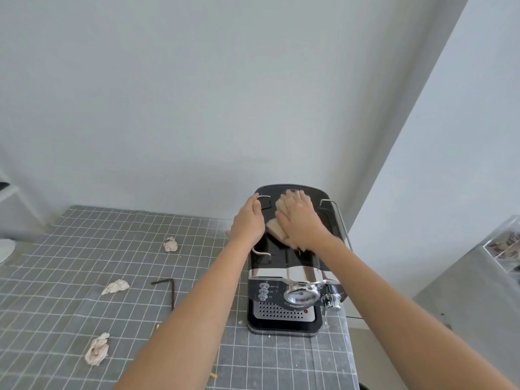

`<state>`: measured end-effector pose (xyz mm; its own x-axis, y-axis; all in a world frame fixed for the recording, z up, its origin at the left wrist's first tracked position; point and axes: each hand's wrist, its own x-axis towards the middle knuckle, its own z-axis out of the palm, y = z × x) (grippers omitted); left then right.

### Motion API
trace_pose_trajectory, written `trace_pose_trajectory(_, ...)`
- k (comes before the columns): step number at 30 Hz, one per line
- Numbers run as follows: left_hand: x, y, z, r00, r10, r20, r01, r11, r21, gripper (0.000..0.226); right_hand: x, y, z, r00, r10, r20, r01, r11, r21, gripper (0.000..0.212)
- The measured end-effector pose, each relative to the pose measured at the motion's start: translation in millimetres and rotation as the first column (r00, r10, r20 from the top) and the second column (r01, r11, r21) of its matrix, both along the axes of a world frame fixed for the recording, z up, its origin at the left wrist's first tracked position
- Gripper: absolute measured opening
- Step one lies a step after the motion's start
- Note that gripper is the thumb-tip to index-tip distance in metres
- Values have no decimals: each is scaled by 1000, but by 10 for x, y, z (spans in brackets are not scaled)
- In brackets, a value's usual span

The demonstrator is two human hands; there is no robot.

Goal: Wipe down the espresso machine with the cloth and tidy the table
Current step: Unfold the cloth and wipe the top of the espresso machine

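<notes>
A black and chrome espresso machine (292,280) stands at the right end of the table, its front facing me. My right hand (301,220) lies flat on a beige cloth (274,228), pressing it onto the machine's black top. My left hand (249,220) grips the machine's upper left edge beside a chrome rail. Three crumpled tissue wads lie on the grey checked tablecloth (70,291): one far (171,244), one in the middle (116,286), one near (97,351).
A black hex key (168,291) lies on the table left of the machine. Small crumbs dot the cloth by the machine's base. A white wall stands right behind the machine. A clear box (503,243) sits off the table to the right.
</notes>
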<state>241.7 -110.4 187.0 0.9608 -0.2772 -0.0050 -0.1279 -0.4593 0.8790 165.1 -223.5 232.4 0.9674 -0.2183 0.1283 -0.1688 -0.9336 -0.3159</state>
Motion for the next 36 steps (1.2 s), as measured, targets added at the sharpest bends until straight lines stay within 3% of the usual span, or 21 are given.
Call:
trace_pose_trajectory(4,-39,-71,-1,999,-40,5,40,999,32,44,-552,100,-71,1000,-14,-19,15,1000,24,54)
trace_pose_trajectory(7,20,-15,12,999,-19,32,18,1000,15,44,-177,98,33,998,-58,-17,57,997,-50,50)
trace_pose_trajectory(10,46,20,2,1000,-9,22,9,1000,-18,44,275,52,126,995,-85,-49,84,996,-14,41)
trace_pose_trajectory(14,37,33,-13,999,-12,36,12,1000,-19,44,64,64,-9,991,112,-68,-117,991,-62,40)
trace_pose_trajectory(16,55,20,-23,999,-17,32,17,1000,-8,44,-296,89,-63,987,145,-75,-146,989,-8,44)
trace_pose_trajectory(20,59,13,-21,1000,-16,24,16,1000,24,44,-518,16,83,993,-68,-100,81,987,135,51)
trace_pose_trajectory(23,50,30,-15,1000,-9,19,8,999,36,44,-339,-84,100,953,-269,-139,294,932,211,35)
trace_pose_trajectory(25,36,33,-3,1000,-10,19,10,999,36,44,-369,-12,47,899,-407,-161,434,876,210,37)
trace_pose_trajectory(27,20,34,3,1000,-4,16,3,1000,25,44,-484,174,-8,878,-457,-145,471,877,89,55)
trace_pose_trajectory(30,17,27,35,1000,7,-6,-7,1000,13,43,-657,422,-110,944,-329,-30,329,944,-21,75)
trace_pose_trajectory(36,-11,20,93,1000,2,2,-2,999,42,43,-1134,439,-74,991,15,133,-25,997,72,38)
